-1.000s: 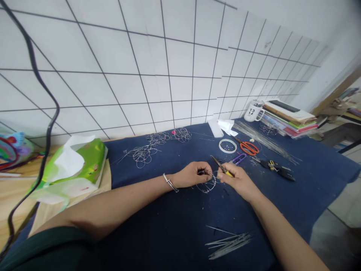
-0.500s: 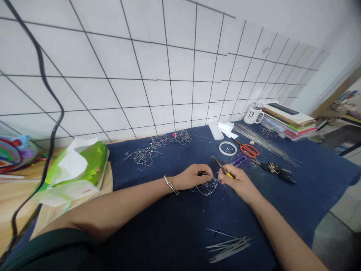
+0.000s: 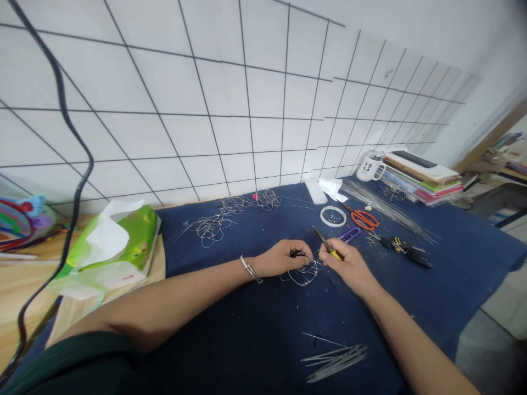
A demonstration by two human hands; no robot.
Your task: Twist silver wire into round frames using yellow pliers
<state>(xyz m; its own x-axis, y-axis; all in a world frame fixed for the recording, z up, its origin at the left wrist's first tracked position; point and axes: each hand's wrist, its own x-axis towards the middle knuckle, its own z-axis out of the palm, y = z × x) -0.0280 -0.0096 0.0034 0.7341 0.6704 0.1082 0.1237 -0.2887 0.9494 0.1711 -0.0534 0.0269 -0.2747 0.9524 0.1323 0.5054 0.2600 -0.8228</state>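
Note:
My left hand [image 3: 288,257] is closed on a beaded wire piece [image 3: 305,277], a tangle of thin silvery loops with small pinkish beads hanging below the fingers. Close to its right, my right hand [image 3: 343,263] grips pliers [image 3: 325,240] with yellow on the handle, the jaws pointing up and left, away from the wire. The right fingertips are near the wire's edge; whether they also pinch a strand is too small to tell. A white ring-shaped dish [image 3: 333,216] with small coloured beads stands just beyond the hands.
Wire tangles [image 3: 209,227] lie at the back left, cut wires [image 3: 337,359] in front. Purple snips [image 3: 349,234], orange-handled scissors [image 3: 364,219], black-handled pliers [image 3: 405,251] and long wires [image 3: 387,206] lie right. A mug [image 3: 365,166], stacked books [image 3: 424,175] and a tissue pack [image 3: 140,233] stand around.
The pliers' jaws have shifted slightly to the right with my right hand. My left hand stays closed on the beaded wire piece, nearly unmoved.

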